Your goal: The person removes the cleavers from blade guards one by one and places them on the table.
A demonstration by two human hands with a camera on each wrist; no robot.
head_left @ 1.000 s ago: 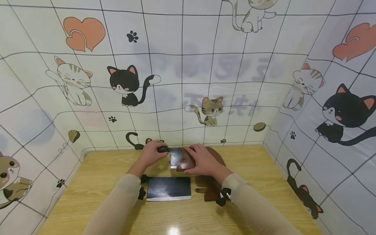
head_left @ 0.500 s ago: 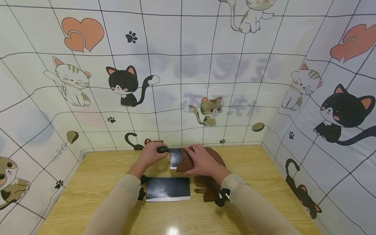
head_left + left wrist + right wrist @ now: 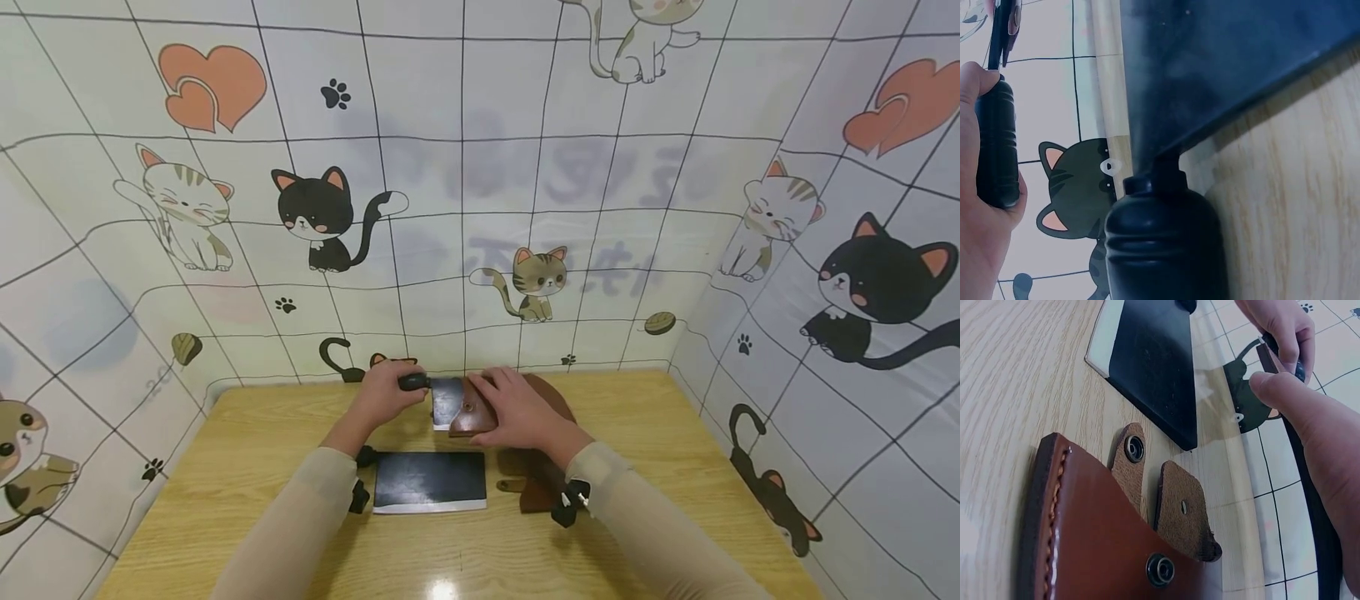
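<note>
At the table's back, my left hand [image 3: 384, 393] grips the black ribbed handle [image 3: 997, 144] of a cleaver, its fingers wrapped round it. A strip of that cleaver's blade [image 3: 447, 402] shows beside the handle; the rest is hidden inside a brown leather sheath [image 3: 463, 423] with a snap stud. My right hand [image 3: 519, 408] holds this sheath, fingers over its front and thumb at the lower edge. Nearer me lies a second cleaver [image 3: 430, 481], with a dark broad blade and pale cutting edge. To its right, partly under my right forearm, is a second leather sheath [image 3: 542, 493].
The light wooden table [image 3: 247, 492] ends against a cat-print cloth wall [image 3: 427, 292] just behind both hands. In the right wrist view, the second sheath's strap [image 3: 1127, 478] and flap [image 3: 1182, 515] stick out toward the lying cleaver.
</note>
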